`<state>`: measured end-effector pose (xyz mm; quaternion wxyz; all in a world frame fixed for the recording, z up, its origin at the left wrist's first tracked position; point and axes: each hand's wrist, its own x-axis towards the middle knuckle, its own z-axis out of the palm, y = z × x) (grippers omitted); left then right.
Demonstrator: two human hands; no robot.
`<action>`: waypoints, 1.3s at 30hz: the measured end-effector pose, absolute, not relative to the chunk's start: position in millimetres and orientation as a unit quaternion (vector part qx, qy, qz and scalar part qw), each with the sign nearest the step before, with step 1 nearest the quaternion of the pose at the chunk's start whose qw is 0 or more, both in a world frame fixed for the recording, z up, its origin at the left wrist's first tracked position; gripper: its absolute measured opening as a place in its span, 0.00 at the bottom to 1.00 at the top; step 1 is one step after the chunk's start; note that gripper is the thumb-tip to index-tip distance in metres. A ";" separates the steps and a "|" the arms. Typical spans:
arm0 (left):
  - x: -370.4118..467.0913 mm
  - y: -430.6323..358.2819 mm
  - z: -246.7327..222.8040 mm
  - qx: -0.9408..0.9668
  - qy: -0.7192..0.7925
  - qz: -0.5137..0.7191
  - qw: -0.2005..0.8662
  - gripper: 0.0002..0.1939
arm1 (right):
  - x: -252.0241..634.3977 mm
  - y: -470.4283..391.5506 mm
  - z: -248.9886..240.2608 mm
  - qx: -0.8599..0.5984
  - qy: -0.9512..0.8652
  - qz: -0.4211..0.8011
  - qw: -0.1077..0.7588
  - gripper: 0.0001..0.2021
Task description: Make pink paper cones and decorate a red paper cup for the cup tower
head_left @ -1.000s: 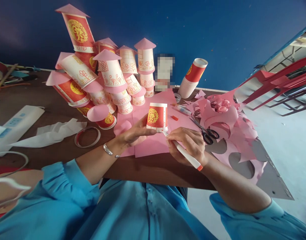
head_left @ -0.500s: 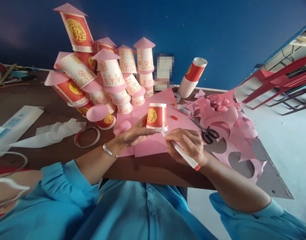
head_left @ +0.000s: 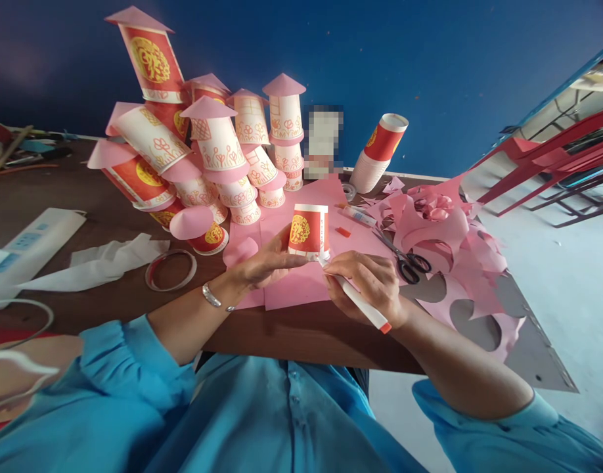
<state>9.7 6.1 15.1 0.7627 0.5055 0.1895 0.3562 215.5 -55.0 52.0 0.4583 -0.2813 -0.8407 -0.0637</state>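
Note:
My left hand (head_left: 269, 261) is closed on a red and white paper cup (head_left: 309, 228) with a gold emblem, its narrower end upward. Between the fingers of my right hand (head_left: 365, 282) is a white marker (head_left: 363, 304) with an orange-red end. The marker's tip meets the lower rim of the cup or lies very close to it; I cannot tell which. Pink paper sheets (head_left: 294, 289) lie beneath both hands. An orange-red marker cap (head_left: 343, 232) rests on the pink paper, right of the cup.
Towers of decorated cups (head_left: 220, 148) with pink cone roofs rise at the left back. A cup stack (head_left: 380, 154) stands by the blue wall. Scissors (head_left: 412, 266), a glue tube (head_left: 358, 215) and pink scraps (head_left: 442, 230) lie right. A tape roll (head_left: 171, 270) is left.
My right hand and the marker have shifted very slightly left and upward. The cup in my left hand stays almost still.

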 end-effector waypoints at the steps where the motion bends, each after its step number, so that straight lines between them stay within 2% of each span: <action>1: 9.8 6.1 15.4 0.507 0.191 0.357 0.761 0.34 | 215.4 -54.9 51.6 -0.282 -0.841 -0.064 0.458 0.08; 7: 9.6 5.6 14.2 0.505 0.196 0.355 0.762 0.35 | 214.3 -54.9 53.0 -0.275 -0.842 -0.062 0.460 0.08; 13: 10.1 8.3 8.0 0.467 0.154 0.393 0.777 0.28 | 214.6 -53.6 54.4 -0.273 -0.833 -0.080 0.474 0.08; 21: 11.1 8.9 6.8 0.442 0.129 0.396 0.795 0.27 | 215.0 -50.8 51.5 -0.277 -0.825 -0.082 0.487 0.09; 28: 7.7 6.6 7.8 0.472 0.156 0.366 0.787 0.31 | 214.1 -52.9 49.8 -0.277 -0.824 -0.065 0.489 0.09; 39: 7.6 7.7 9.8 0.478 0.204 0.368 0.771 0.31 | 214.0 -56.1 54.4 -0.278 -0.828 -0.062 0.483 0.07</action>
